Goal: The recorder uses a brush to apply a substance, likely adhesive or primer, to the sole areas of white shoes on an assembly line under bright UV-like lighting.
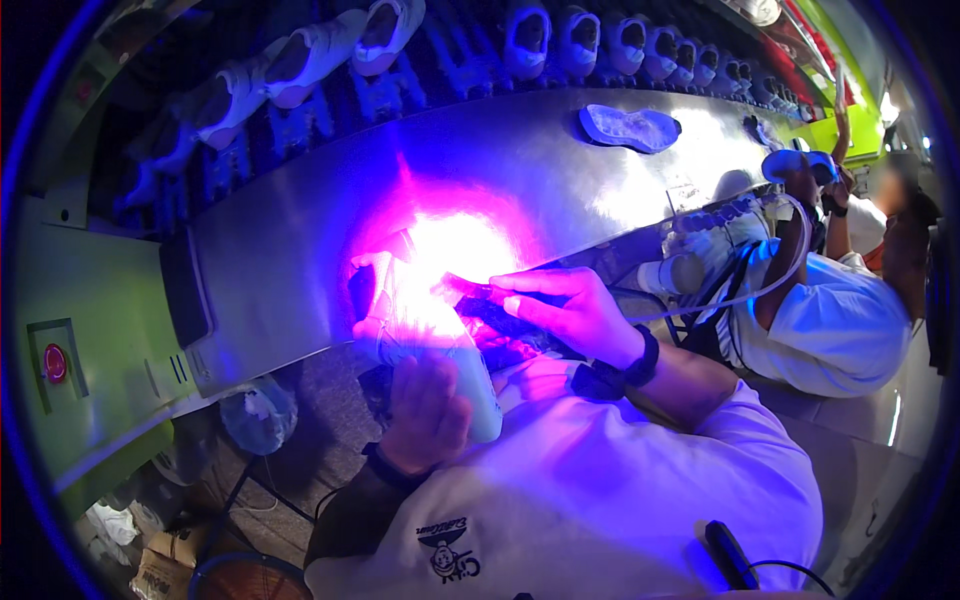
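Under a glaring pink-violet light, a pale shoe (470, 375) is tilted in front of me over the near edge of the metal bench. My left hand (428, 405) is closed round its near end. Glare washes out much of its far part. My right hand (570, 305) is just right of the shoe, its fingers pinching a thin dark stick-like tool (465, 287). The tool's tip points at the shoe's side and is lost in the glare. Dark reddish material (500, 345) shows below that hand, too blurred to name.
A loose shoe sole (630, 128) lies on the metal bench (290, 220). Rows of pale shoes (530, 42) stand on racks along the back. At right a co-worker (820, 310) handles a blue-lit sole (800, 167). A green machine panel (110, 310) and a bag-lined bin (258, 415) are at left.
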A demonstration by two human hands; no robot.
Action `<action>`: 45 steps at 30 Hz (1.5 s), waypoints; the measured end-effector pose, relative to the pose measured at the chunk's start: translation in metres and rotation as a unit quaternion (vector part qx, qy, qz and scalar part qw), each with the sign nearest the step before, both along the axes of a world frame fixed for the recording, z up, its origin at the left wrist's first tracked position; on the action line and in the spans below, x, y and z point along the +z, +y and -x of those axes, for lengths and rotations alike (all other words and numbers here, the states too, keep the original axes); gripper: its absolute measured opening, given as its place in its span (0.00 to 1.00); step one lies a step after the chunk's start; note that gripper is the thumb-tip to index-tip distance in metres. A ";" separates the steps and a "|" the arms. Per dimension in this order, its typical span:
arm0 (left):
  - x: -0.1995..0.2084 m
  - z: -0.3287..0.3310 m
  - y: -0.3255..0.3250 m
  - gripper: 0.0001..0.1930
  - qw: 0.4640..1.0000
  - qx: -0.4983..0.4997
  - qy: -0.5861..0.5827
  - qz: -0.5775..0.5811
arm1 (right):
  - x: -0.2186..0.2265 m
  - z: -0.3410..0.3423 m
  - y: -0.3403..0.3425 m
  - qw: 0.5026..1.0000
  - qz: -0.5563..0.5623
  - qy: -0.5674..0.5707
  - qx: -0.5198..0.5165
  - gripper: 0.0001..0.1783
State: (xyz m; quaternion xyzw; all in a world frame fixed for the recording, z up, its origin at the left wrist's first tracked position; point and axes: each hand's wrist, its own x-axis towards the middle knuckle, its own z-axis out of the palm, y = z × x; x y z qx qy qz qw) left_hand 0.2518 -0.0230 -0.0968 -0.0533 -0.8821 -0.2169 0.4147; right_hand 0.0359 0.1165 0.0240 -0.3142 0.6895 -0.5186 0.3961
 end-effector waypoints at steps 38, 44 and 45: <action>0.177 0.109 -0.071 0.55 0.933 0.072 -0.202 -0.288 | 0.058 0.030 -0.028 0.917 0.125 0.371 -0.072 0.17; 0.167 0.098 -0.108 0.56 0.959 0.115 -0.218 -0.139 | -0.011 0.016 -0.040 0.954 0.095 0.260 -0.114 0.18; 0.157 0.093 -0.119 0.56 0.960 0.114 -0.221 -0.132 | -0.017 0.014 -0.041 0.956 0.086 0.258 -0.107 0.18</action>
